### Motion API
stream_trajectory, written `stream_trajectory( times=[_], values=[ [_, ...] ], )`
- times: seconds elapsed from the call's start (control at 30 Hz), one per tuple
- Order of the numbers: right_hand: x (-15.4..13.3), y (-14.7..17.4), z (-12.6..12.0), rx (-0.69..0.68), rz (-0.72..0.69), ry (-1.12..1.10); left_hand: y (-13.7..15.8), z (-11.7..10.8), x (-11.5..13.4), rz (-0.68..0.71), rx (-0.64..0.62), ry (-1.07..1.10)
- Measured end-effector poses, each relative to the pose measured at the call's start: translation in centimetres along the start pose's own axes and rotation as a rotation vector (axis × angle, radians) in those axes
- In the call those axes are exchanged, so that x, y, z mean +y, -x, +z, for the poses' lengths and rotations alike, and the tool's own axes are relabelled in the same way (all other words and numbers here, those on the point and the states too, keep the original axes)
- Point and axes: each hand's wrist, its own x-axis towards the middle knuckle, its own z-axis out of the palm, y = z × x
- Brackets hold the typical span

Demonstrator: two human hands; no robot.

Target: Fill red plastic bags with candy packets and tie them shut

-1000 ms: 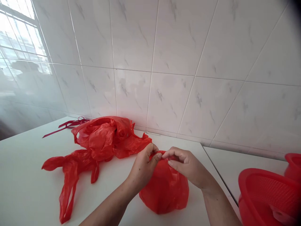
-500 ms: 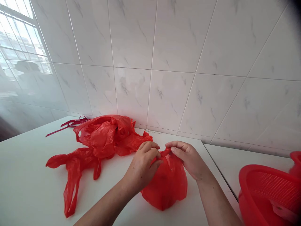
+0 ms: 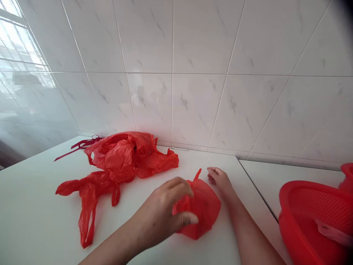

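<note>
A small red plastic bag (image 3: 205, 206), gathered at the top with a short tail sticking up, rests on the white table and bulges a little. In front of it is my left hand (image 3: 171, 209), thumb and fingers spread apart, hiding part of the bag's left side. Whether its fingers touch the plastic I cannot tell. To the right of the tail, my right hand (image 3: 220, 179) is clear of the bag, its fingers loosely bent and nothing visible in them.
Crumpled red plastic bags (image 3: 121, 158) are heaped at the left, with dark red ribbon (image 3: 82, 142) behind them. At the right stands a red plastic basket (image 3: 292, 221) with something pale inside. A tiled wall (image 3: 198, 106) closes off the back, and a seam runs across the tabletop.
Both hands have let go of the gathered top of the bag. My left hand has spread and come nearer, while the right has drawn slightly away; the tail now stands free.
</note>
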Motion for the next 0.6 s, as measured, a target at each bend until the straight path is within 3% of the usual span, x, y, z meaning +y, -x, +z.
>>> stream_trajectory(
  times=[0.1,0.23,0.33,0.47,0.6],
  values=[
    [0.7,-0.2,-0.6,0.045,0.017,-0.043,-1.4,1.3,-0.9,-0.089,0.064,-0.048],
    [1.2,-0.3,-0.6,0.003,0.020,-0.048,-2.5,3.3,-2.4,-0.164,-0.150,-0.154],
    [1.5,-0.5,-0.6,-0.009,0.031,-0.049,-2.5,3.2,-3.4,-0.080,-0.297,-0.239],
    [1.8,-0.9,-0.7,-0.002,0.060,-0.036,-1.3,0.0,-3.5,0.031,-0.366,-0.282],
    [1.8,-0.9,-0.8,-0.006,0.081,0.001,1.7,-5.5,-2.6,-0.116,-0.377,-0.312]
  ],
)
